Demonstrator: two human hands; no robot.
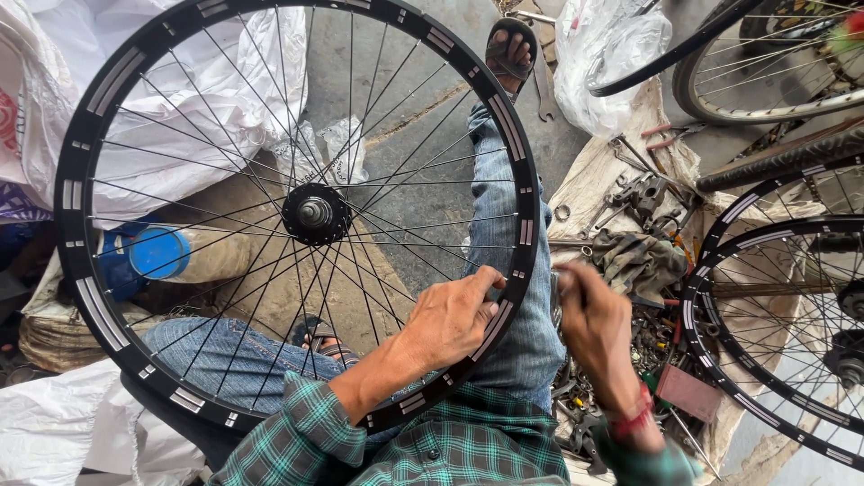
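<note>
Black and wide across the person's lap, a bicycle wheel [297, 216] with thin steel spokes rests on the blue-jeaned knees, its hub [315, 213] near the middle of the view. The rim [76, 171] carries pale rectangular stickers all the way round.

The left hand [450, 317] lies on the lower right part of the rim, fingers curled over its edge and thumb reaching toward the inner side, so it grips the wheel there. The right hand [589, 315] sits just beside the rim on the outside, fingers drawn together around something small; what it pinches is blurred and cannot be told. A red band [630, 418] circles that wrist.

Both sleeves are green plaid. A sandalled foot [509, 49] shows at the top, on the concrete floor [423, 81].

To the right, on a dirty cloth [594, 171], lie spanners [545, 94] and other loose metal parts, with a crumpled rag [639, 261] near the right hand. Two more black wheels [783, 306] overlap at the right edge. White sacks [234, 63] lie behind the wheel on the left, and a blue-capped bottle [180, 254] lies on its side below them.
</note>
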